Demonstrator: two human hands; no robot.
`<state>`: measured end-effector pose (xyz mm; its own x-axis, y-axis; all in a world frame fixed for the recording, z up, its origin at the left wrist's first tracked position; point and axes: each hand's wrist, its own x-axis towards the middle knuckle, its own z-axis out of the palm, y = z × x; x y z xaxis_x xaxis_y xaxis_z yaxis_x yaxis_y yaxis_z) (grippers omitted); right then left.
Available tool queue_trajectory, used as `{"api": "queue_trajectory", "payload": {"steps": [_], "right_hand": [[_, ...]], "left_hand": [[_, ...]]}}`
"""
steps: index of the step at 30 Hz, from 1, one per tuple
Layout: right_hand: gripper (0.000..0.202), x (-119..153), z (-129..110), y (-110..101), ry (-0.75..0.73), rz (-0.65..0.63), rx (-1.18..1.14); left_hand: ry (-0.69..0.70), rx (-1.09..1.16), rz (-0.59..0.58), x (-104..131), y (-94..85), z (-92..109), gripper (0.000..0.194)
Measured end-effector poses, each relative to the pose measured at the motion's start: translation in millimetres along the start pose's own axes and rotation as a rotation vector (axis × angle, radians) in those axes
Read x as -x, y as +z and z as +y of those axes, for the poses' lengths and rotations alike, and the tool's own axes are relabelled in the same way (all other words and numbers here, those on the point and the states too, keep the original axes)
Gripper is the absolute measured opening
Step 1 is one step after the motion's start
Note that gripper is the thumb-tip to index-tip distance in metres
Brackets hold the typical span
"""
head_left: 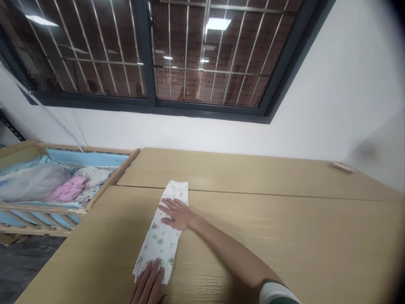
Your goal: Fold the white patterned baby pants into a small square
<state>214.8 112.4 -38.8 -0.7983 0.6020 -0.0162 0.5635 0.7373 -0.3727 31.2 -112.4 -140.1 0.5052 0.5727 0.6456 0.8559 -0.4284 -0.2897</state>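
A white cloth (160, 241) with small printed pictures lies folded into a long narrow strip on the wooden tabletop (253, 245). My right hand (177, 213) rests flat on its upper part, fingers spread and pointing left. At the strip's near end, my left hand (148, 283) lays its stretched fingers on the fabric; the rest of that hand is cut off by the lower picture edge. The cloth's far end reaches across the seam between two boards.
Left of the table stands a wooden crib (112, 183) with blue lining, holding a pink cloth (70, 188) and white bedding. A small pale object (342, 167) lies at the far right. Behind the table is a white wall with a barred window (152, 63).
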Motion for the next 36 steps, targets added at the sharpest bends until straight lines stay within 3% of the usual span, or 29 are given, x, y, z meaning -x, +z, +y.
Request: {"api": "queue_trajectory", "payload": {"steps": [14,24,32,36], "right_hand": [[0.068,-26,60,-14,0.105,0.023,0.074],[0.070,-33,85,-12,0.039,0.111,0.189],[0.065,-21,105,-26,-0.034,0.078,0.222],[0.060,-3,103,-33,0.023,0.121,0.255]], "left_hand": [[0.001,0.029,-0.011,-2,-2.5,-1,0.045],[-0.024,0.084,0.014,-25,-21.7,-3,0.037],[0.076,0.184,0.075,-69,-27.9,13,0.031],[0.010,0.375,0.014,-88,-24.7,20,0.029]]}}
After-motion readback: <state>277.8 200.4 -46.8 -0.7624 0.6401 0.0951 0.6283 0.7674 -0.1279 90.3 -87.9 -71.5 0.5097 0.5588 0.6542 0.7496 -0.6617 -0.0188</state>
